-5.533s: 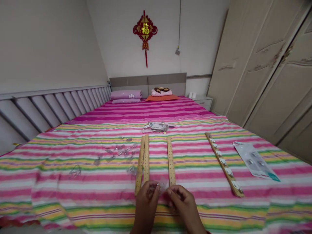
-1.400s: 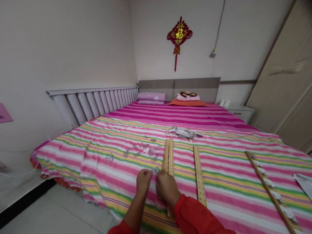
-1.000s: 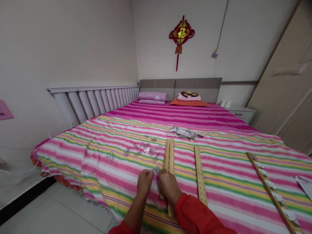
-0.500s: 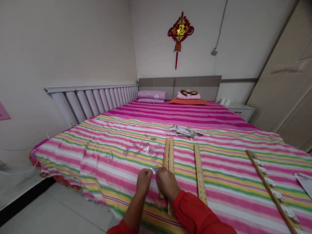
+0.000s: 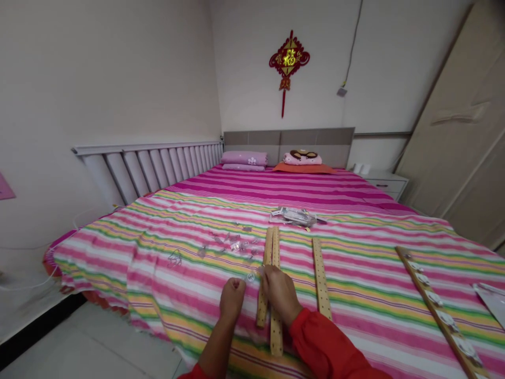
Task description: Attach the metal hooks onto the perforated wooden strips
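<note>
My left hand (image 5: pixel 232 297) is closed low over the striped cloth, and what it holds, if anything, is too small to name. Just past its fingers lies a small clear round piece (image 5: pixel 251 277). My right hand (image 5: pixel 279 292) is closed over two perforated wooden strips, its fingertips pinching a small whitish bit that I cannot make out. One strip (image 5: pixel 276 337) runs out below the hand, and the other (image 5: pixel 261 310) shows to its left. Small clear bags and metal bits (image 5: pixel 239 246) are scattered beyond my hands.
A third perforated strip (image 5: pixel 321 279) lies to the right. Farther right is a wooden strip with white round pieces (image 5: pixel 435 299). A clear packet (image 5: pixel 295 216) lies behind the strips, and a tangled wire-like item (image 5: pixel 174 258) at left. A white packet (image 5: pixel 491 301) is at the right edge.
My right hand has moved slightly right, away from my left hand. The clear piece that was between my hands now shows beside my left fingers. The view has tilted up a little.
</note>
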A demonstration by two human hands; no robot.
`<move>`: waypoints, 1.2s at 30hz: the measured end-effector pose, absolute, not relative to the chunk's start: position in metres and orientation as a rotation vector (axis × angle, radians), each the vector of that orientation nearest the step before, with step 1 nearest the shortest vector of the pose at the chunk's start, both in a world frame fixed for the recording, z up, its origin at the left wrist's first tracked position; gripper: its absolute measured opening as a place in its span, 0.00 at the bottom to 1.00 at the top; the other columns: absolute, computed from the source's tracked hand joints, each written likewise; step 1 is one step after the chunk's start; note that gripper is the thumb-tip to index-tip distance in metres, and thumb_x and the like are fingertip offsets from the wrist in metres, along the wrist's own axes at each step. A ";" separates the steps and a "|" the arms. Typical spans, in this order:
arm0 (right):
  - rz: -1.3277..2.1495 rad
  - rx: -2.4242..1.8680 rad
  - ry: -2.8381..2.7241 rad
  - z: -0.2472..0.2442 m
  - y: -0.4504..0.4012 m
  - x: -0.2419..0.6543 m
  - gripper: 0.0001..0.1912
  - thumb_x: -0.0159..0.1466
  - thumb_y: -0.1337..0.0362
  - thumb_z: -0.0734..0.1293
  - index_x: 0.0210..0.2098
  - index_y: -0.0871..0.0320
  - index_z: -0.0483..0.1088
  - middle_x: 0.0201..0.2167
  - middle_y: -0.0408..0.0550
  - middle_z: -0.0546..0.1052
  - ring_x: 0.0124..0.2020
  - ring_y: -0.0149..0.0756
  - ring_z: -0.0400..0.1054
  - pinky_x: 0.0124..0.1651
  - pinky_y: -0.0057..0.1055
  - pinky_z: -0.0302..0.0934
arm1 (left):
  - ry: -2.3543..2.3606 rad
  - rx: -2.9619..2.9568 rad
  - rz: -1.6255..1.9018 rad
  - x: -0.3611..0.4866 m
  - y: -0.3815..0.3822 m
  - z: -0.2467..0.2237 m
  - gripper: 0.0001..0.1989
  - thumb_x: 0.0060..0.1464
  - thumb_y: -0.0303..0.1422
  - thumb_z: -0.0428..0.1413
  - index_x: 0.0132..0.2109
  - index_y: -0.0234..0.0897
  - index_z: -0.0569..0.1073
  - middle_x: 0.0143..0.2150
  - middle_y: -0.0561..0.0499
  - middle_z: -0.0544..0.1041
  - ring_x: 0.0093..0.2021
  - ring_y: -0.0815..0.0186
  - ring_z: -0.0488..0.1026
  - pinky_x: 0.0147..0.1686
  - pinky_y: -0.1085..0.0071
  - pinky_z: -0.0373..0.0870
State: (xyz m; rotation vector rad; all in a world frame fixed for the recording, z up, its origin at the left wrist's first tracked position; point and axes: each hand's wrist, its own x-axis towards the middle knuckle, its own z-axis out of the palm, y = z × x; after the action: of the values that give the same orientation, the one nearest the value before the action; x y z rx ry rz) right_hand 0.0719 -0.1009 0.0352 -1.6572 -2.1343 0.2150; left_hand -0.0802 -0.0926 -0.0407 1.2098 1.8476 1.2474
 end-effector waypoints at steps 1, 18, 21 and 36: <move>0.284 -1.616 -2.019 0.037 -0.099 0.077 0.11 0.65 0.67 0.56 0.30 0.58 0.69 0.28 0.47 0.74 0.28 0.33 0.68 0.29 0.27 0.52 | 1.846 1.213 1.247 -0.080 -0.093 -0.040 0.09 0.43 0.37 0.52 0.22 0.36 0.67 0.17 0.57 0.66 0.23 0.67 0.66 0.25 0.73 0.58; 1.146 -1.326 -1.090 0.050 -0.119 0.183 0.15 0.47 0.53 0.68 0.23 0.59 0.68 0.16 0.38 0.70 0.09 0.21 0.54 0.13 0.22 0.42 | 1.469 1.000 1.377 -0.092 -0.094 -0.039 0.23 0.28 0.41 0.65 0.34 0.31 0.77 0.28 0.46 0.80 0.33 0.57 0.77 0.38 0.62 0.73; 1.154 -1.349 -1.051 0.047 -0.124 0.196 0.15 0.46 0.52 0.67 0.21 0.58 0.67 0.15 0.38 0.70 0.08 0.22 0.54 0.13 0.23 0.41 | 1.406 0.904 1.358 -0.096 -0.093 -0.037 0.22 0.24 0.36 0.68 0.33 0.32 0.77 0.29 0.46 0.81 0.34 0.58 0.77 0.40 0.63 0.73; 1.544 -1.056 -0.868 0.051 -0.163 0.220 0.14 0.48 0.59 0.69 0.18 0.58 0.61 0.12 0.32 0.59 0.11 0.18 0.41 0.17 0.25 0.31 | 1.408 1.698 1.407 -0.051 -0.122 0.034 0.13 0.45 0.39 0.57 0.38 0.39 0.78 0.43 0.44 0.76 0.43 0.56 0.72 0.43 0.62 0.71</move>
State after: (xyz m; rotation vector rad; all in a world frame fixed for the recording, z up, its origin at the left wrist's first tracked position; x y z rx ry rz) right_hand 0.2204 -0.1633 0.0508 -1.0560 -0.8680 1.5444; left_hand -0.0508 -0.1222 0.0335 1.6982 1.4079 1.4072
